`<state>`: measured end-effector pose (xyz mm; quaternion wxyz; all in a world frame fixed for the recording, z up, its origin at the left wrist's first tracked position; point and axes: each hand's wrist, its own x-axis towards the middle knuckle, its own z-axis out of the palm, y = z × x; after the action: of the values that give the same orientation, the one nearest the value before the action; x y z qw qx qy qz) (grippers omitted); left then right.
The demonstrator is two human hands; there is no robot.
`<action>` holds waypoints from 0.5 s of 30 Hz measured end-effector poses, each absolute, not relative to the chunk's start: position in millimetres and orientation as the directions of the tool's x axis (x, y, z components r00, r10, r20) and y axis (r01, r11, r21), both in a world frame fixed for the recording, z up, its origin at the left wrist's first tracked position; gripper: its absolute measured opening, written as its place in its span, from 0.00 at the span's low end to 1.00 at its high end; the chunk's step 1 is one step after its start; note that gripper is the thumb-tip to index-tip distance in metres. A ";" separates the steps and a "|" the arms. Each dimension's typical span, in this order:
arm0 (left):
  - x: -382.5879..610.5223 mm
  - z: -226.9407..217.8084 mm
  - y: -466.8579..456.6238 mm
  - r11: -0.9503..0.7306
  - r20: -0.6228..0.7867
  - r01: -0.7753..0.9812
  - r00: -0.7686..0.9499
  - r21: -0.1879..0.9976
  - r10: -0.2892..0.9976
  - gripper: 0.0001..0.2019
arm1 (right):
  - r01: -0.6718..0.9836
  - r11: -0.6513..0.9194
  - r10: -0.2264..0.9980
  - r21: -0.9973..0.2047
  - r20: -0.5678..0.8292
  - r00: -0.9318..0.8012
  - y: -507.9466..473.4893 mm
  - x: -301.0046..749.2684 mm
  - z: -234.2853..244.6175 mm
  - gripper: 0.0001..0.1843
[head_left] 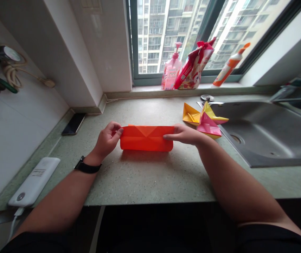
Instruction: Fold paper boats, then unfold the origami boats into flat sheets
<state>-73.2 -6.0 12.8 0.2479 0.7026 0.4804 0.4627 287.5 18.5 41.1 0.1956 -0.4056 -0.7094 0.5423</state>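
A sheet of red-orange origami paper (pixel 146 140) is bent over on itself above the countertop, its lower side curved and a V-shaped crease near its upper edge. My left hand (pixel 108 138) pinches the upper left corner between thumb and fingers. At the other end, my right hand (pixel 183 134) grips the upper right corner, thumb in front and fingers hidden behind. To the right of that hand stand folded paper boats: an orange one (pixel 191 114), a yellow one (pixel 213 114) and a pink one (pixel 209 125), touching one another.
A stone countertop (pixel 150 182) runs under a window. The steel sink (pixel 269 137) lies right. A phone (pixel 74 123) and a white power bank (pixel 34 181) with cable lie left. A pink pump bottle (pixel 171 72), red bag (pixel 195 66) and orange-white bottle (pixel 228 68) line the sill.
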 end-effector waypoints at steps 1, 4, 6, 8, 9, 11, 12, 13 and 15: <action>-72.2 11.1 -5.0 -0.407 0.405 0.440 0.103 0.800 0.908 0.12 | 0.366 0.069 0.800 -0.928 -0.168 -0.576 19.4 287.9 40.3 0.24; -68.9 6.7 -2.6 -0.384 0.393 0.435 0.074 0.814 0.916 0.13 | 0.362 0.066 0.848 -0.930 -0.139 -0.511 24.3 287.8 33.5 0.23; -67.0 4.5 -1.6 -0.382 0.400 0.448 0.058 0.808 0.915 0.12 | 0.350 0.076 0.882 -0.934 -0.101 -0.460 28.7 286.2 26.0 0.21; -65.5 2.8 -0.6 -0.388 0.413 0.470 0.053 0.793 0.909 0.13 | 0.330 0.088 0.912 -0.940 -0.057 -0.406 33.1 284.0 17.6 0.21; -64.9 2.1 0.0 -0.392 0.421 0.482 0.053 0.783 0.906 0.15 | 0.324 0.097 0.924 -0.941 -0.035 -0.380 35.2 283.0 13.6 0.20; -64.0 0.8 1.6 -0.398 0.430 0.504 0.058 0.767 0.901 0.18 | 0.332 0.128 0.943 -0.935 0.011 -0.332 39.2 281.9 6.3 0.18; -63.7 0.1 2.6 -0.398 0.429 0.514 0.062 0.760 0.901 0.19 | 0.356 0.146 0.950 -0.923 0.031 -0.312 41.1 282.0 3.1 0.17; -63.4 -0.7 3.6 -0.394 0.424 0.525 0.068 0.755 0.903 0.20 | 0.397 0.162 0.956 -0.903 0.043 -0.291 43.0 282.4 0.3 0.17; -62.8 -2.6 6.1 -0.381 0.407 0.550 0.080 0.743 0.910 0.19 | 0.523 0.167 0.971 -0.836 0.048 -0.234 46.1 284.2 -4.5 0.19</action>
<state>-62.8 6.1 -2.6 0.2053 0.7057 0.5172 0.4386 284.2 46.1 -4.5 0.3107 -0.5353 -0.6979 0.3604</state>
